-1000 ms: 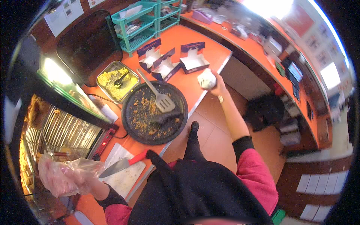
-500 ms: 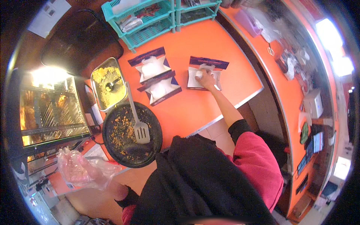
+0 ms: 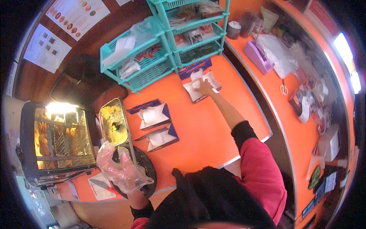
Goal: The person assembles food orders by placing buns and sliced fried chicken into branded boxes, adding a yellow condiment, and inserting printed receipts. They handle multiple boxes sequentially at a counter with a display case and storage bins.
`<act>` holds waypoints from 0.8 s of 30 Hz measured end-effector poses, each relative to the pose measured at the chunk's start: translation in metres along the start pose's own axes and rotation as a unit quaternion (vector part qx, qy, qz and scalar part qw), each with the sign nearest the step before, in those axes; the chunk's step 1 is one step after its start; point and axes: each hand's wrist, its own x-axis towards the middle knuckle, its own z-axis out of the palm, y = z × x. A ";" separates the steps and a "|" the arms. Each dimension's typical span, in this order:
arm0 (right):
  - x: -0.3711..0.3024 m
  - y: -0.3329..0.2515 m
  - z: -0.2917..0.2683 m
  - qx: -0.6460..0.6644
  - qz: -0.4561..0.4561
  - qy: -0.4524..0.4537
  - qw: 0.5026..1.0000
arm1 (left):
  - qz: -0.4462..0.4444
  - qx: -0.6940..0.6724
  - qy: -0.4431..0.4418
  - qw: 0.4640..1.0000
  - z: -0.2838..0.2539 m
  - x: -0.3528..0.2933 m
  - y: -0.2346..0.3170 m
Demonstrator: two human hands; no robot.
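Resting in a probably light, bendable blue-and-white cardboard box (image 3: pixel 191 90), best held by its sides, near the far-right corner of the orange desk (image 3: pixel 225 126), the right hand (image 3: pixel 205 87) hid its grip; the plastic-gloved left hand (image 3: pixel 118 166) gaped.

Teal shelves (image 3: pixel 170 42) stand on an orange counter (image 3: pixel 215 124) before a brown wall (image 3: pixel 92 45).

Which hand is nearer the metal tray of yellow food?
Left. The left hand is at the near end of the tray, contact unclear; the right hand is well off to the right, at an open box.
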 end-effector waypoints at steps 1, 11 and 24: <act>-0.004 -0.009 -0.019 -0.070 0.003 -0.046 0.997 | 0.000 -0.008 -0.003 1.000 0.010 0.003 0.009; 0.125 -0.122 -0.404 -0.143 -0.197 0.414 0.877 | -0.074 0.004 -0.045 0.996 0.061 -0.006 0.056; 0.178 -0.128 -0.433 -0.172 -0.057 0.404 0.897 | -0.141 -0.028 -0.031 0.989 0.065 -0.016 0.057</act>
